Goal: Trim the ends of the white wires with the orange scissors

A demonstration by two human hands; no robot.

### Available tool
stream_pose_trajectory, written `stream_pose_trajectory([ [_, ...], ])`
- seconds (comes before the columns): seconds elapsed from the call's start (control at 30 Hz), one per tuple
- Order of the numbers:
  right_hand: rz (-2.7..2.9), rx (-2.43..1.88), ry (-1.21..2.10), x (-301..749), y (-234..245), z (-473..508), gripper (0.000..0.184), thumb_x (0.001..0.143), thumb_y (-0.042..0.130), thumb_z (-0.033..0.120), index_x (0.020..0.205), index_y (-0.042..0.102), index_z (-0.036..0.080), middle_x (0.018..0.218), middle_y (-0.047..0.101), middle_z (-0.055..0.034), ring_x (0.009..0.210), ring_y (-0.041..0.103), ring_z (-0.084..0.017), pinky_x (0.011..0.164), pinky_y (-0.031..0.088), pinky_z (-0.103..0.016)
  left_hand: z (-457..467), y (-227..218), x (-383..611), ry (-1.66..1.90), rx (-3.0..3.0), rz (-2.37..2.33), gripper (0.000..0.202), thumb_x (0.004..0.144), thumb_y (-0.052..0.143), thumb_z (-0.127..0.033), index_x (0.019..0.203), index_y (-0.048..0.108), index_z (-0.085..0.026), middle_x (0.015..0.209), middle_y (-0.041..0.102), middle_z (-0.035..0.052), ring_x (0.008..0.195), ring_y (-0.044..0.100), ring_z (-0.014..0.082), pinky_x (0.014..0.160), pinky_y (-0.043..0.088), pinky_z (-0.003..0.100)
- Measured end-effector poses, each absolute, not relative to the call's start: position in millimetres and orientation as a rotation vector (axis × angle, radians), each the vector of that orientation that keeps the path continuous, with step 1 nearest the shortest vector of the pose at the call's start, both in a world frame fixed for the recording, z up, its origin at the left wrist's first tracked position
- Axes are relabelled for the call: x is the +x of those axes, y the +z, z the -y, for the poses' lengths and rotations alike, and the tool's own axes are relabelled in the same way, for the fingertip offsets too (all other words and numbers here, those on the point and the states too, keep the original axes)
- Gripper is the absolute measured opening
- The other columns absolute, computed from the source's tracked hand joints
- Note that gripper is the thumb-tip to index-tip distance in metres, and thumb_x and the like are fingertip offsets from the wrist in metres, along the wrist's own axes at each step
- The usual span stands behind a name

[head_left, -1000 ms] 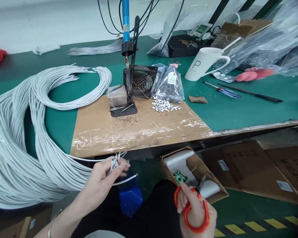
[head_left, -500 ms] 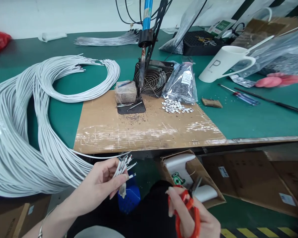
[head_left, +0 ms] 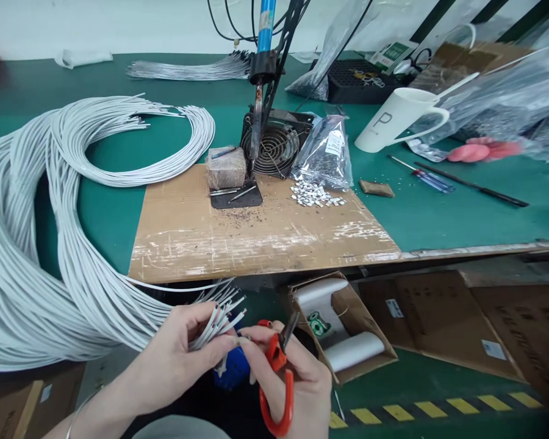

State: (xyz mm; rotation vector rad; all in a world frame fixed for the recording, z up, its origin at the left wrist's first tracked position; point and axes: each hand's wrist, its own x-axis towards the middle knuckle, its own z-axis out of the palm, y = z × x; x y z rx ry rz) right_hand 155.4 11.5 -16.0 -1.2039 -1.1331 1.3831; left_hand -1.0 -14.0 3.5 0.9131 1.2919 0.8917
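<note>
My left hand (head_left: 176,350) is closed around a bunch of white cable ends (head_left: 219,320), whose stripped tips fan out toward the upper right. These ends belong to the thick loop of white cables (head_left: 85,256) hanging over the table edge. Red-handled scissors (head_left: 276,355) sit in my right hand (head_left: 304,369), their blades pointing up and away from the cables. The thumb and index finger of that hand meet beside my left fingertips, at the edge of the bunch. Whatever lies between those fingertips is too small to make out.
A soldering iron on a stand (head_left: 256,122), a fan (head_left: 274,149) and small white pieces (head_left: 315,194) stand on cardboard (head_left: 256,244). Further right are a white mug (head_left: 393,122) and a screwdriver (head_left: 423,175). Below the table edge sits an open box (head_left: 375,360) with white rolls.
My right hand has come left with the scissors, up to the cable ends and my left fingertips. My left hand still holds the bunch. The view has shifted slightly.
</note>
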Motion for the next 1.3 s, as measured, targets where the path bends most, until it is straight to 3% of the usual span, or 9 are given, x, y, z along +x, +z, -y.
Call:
stream_pose_trajectory([
  [0.1,1.178,-1.196,1.298,156,-17,-14,0.017,0.081,0.082,0.027,0.065,0.076,0.023,0.057,0.060,0.0016,0.053,0.050,-0.013,0.055,0.041,-0.026,14,6,1,0.863,0.942,-1.327,0.026,0.099,0.062,-0.034,0.079,0.055,-0.020,0.069,0.046,-0.0054,0.063,0.039,0.0132,0.059,0.032,0.026],
  [0.23,1.031,-1.259,1.220,167,-25,-23,0.040,0.085,0.081,0.041,0.056,0.061,0.021,0.048,0.050,0.0037,0.056,0.052,-0.015,0.059,0.044,-0.028,11,11,3,0.860,0.922,-1.330,0.026,0.098,0.062,-0.033,0.077,0.055,-0.019,0.062,0.045,-0.0069,0.057,0.037,0.0119,0.055,0.029,0.026],
  [0.43,1.303,-1.336,1.350,182,-27,-24,0.046,0.088,0.073,0.052,0.061,0.056,0.020,0.058,0.044,0.0044,0.052,0.036,-0.011,0.050,0.029,-0.027,8,13,2,0.882,0.861,-1.303,0.032,0.099,0.064,-0.045,0.089,0.070,-0.015,0.067,0.047,-0.0054,0.058,0.035,0.0108,0.054,0.027,0.025],
  [0.67,1.714,-1.183,1.400,190,-36,-22,0.046,0.091,0.068,0.031,0.064,0.032,0.022,0.066,0.034,0.0046,0.059,0.033,-0.011,0.052,0.023,-0.027,13,14,-1,0.923,0.851,-1.256,0.033,0.104,0.058,-0.048,0.093,0.069,-0.018,0.064,0.039,-0.0074,0.057,0.029,0.0109,0.051,0.022,0.025],
  [0.8,1.884,-1.097,1.207,189,-47,-24,0.047,0.088,0.063,0.016,0.068,0.021,0.023,0.063,0.028,0.0062,0.054,0.028,-0.009,0.048,0.021,-0.026,14,13,-4,0.950,0.846,-1.240,0.036,0.105,0.055,-0.048,0.090,0.067,-0.018,0.064,0.035,-0.0072,0.058,0.026,0.0116,0.051,0.019,0.027],
  [0.97,1.983,-0.979,0.987,184,-49,-27,0.044,0.082,0.059,0.008,0.069,0.019,0.023,0.061,0.027,0.0069,0.052,0.027,-0.009,0.047,0.022,-0.023,15,12,-6,0.975,0.813,-1.183,0.034,0.105,0.058,-0.046,0.089,0.069,-0.018,0.062,0.036,-0.0071,0.057,0.025,0.0115,0.051,0.019,0.028],
  [1.3,2.019,-0.938,0.931,185,-48,-29,0.041,0.073,0.056,0.005,0.067,0.020,0.023,0.058,0.030,0.0071,0.050,0.028,-0.008,0.047,0.021,-0.024,16,12,-8,0.935,0.791,-1.187,0.037,0.103,0.059,-0.050,0.089,0.070,-0.017,0.061,0.036,-0.0067,0.057,0.026,0.0121,0.052,0.018,0.029],
])
